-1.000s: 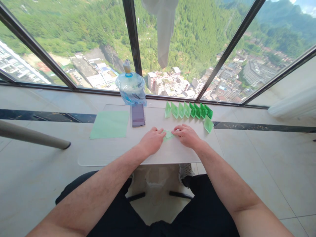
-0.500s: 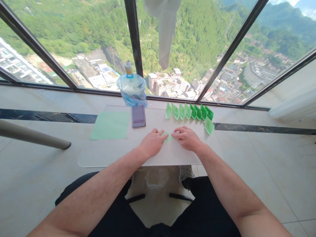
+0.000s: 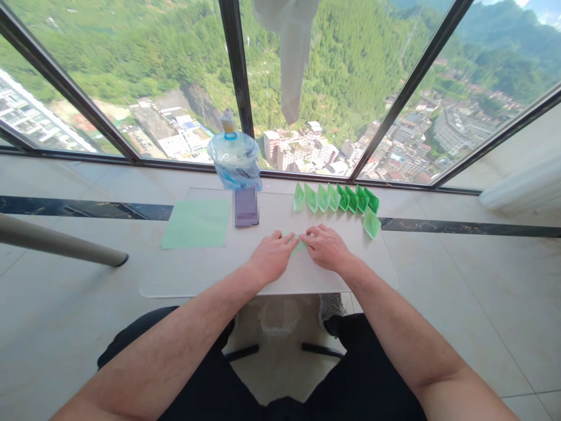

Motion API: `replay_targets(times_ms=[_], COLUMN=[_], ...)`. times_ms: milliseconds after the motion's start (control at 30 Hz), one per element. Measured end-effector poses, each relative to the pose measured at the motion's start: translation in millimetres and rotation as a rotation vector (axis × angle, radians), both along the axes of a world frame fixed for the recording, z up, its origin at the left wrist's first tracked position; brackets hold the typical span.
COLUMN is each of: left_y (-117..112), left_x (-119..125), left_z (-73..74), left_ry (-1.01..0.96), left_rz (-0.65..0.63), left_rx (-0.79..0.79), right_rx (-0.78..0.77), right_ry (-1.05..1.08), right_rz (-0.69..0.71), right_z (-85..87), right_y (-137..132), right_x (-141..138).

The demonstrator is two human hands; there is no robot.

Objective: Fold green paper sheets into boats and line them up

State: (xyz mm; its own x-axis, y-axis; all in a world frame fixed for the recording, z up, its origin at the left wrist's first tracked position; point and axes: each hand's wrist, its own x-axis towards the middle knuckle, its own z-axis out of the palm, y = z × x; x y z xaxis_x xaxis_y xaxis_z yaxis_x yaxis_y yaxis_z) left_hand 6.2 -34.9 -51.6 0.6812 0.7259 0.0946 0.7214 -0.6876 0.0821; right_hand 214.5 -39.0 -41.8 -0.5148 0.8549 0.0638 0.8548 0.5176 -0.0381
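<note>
Both hands (image 3: 270,257) on sm. green paper (image 3: 300,246), can't tell grip; clr. jug (image 3: 236,153) beyond phone (image 3: 246,207), contents unclear.

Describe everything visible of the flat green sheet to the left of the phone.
The sheet is pale green, four-sided and plain, with straight edges and no visible print. It looks like thin paper; whether it is one layer or several stacked, I can't tell. It lies flat on the left part of the table, close to that side's edge. Nothing rests on it, and a narrow gap separates it from the phone.
</note>
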Motion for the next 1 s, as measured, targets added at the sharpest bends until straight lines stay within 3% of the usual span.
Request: replay_targets(times_ms=[200, 467, 733, 867, 1000], left_y=[4, 1, -5, -8, -9], left_x=[1, -1, 3, 7, 10], left_z=[-1.7, 0.3, 2.4, 6.2, 10.8], left_ry=[-0.023, 0.026, 0.009, 0.034, 0.065], left_rz=[-0.029, 0.024, 0.085, 0.145, 0.165], left_rx=[-0.031, -0.001, 0.005, 0.026, 0.048], right_rx=[-0.017, -0.064, -0.005, 0.011, -0.051], right_ry=[-0.009, -0.060, -0.054, 0.090, 0.107], right_rz=[-0.051, -0.085, -0.260, -0.159, -0.078], right_z=[0.2, 14.6, 10.9, 6.9, 8.4], right_y=[3, -4, -7, -9, -11], right_x=[-11, -8, -6, -16, -22])
